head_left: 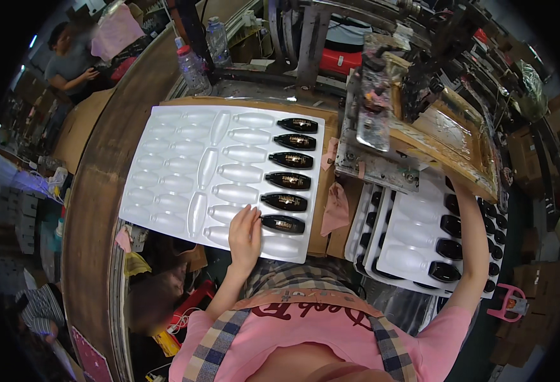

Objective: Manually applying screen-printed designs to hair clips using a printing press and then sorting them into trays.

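Brown-cardboard-topped bench [337, 245] carries a white moulded-plastic tray [206, 167], its right-hand column seating six glossy black, bottle-shaped pieces with gold print [290, 181]. Left hand [247, 234] lies by the lowest piece, fingers together, contact and grip not determinable; right hand hidden under the wooden-framed screen [448, 137], grip cannot be told. Narrow strip, with crumpled pink cloth [336, 209], separates tray edge from stacked white plastic trays [407, 230] holding similar black pieces [448, 248].

Open air over white tray [206, 167]; wooden frame [432, 149] overhangs far end of stacked trays [410, 234].
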Tool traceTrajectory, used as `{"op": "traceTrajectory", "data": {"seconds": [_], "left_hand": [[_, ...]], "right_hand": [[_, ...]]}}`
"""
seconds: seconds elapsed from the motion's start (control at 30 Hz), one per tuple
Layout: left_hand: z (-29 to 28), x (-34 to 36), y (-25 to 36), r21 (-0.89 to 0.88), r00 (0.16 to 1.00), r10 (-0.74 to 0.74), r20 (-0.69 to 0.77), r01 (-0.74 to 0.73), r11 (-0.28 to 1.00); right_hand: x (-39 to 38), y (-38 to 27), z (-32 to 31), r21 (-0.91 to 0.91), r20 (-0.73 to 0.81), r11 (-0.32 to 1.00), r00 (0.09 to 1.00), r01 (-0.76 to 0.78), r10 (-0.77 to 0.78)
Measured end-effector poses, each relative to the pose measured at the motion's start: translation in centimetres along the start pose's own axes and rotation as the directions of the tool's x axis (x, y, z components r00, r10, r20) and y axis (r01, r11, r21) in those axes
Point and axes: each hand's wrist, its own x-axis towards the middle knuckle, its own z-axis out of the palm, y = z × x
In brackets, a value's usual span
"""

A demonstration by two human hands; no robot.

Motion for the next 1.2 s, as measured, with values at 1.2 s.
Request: {"op": "traceTrajectory", "data": {"seconds": [1.2], "left_hand": [[5.6,24.7,7.6,-0.785,0.933,0.195,0.301,0.126,0.607]], "right_hand": [[0.7,-14.7,-11.1,0.592,0.102,0.805,0.987,0.042,-0.126]]}}
